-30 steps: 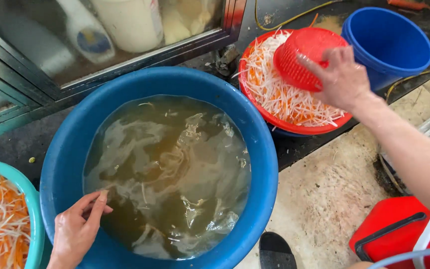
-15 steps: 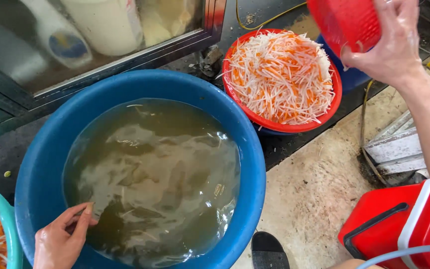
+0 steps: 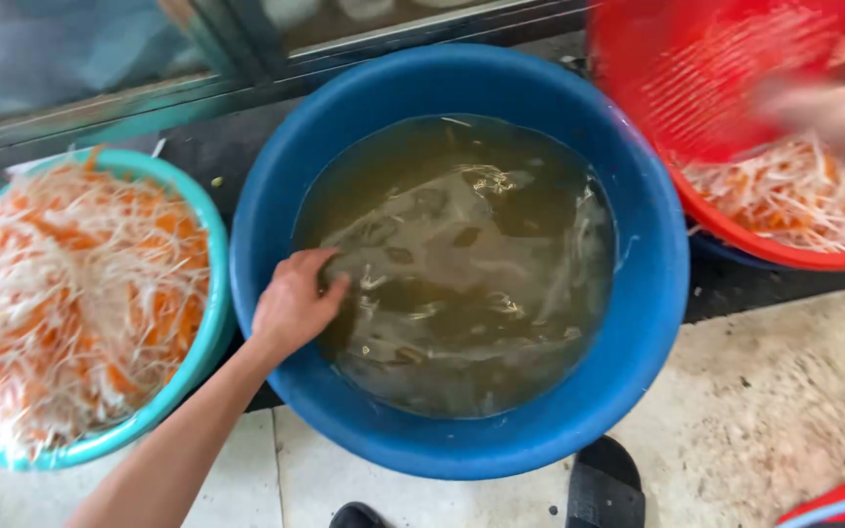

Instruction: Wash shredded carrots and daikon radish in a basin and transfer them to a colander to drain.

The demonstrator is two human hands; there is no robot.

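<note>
**Hands at the blue basin**

Left hand [image 3: 295, 305] open, fingers spread narrow, resting on the inner wall of the big blue basin [image 3: 652, 293], fingertips at the murky water [image 3: 462, 264]. Just left of that hand: teal basin [image 3: 209, 323] heaped with shredded white and orange vegetable [image 3: 70, 293]. Right hand [image 3: 833, 112] badly blurred, seemingly gripping a red strainer basket [image 3: 726, 78], held above a red basin [image 3: 765, 244] of more shreds. Black sandals [image 3: 603, 484] on the floor below the basin.

Pale, stained floor tiles [image 3: 794, 411] lay in daylight; a metal-framed glass cabinet [image 3: 80, 68] ran along the floor's far edge.
</note>
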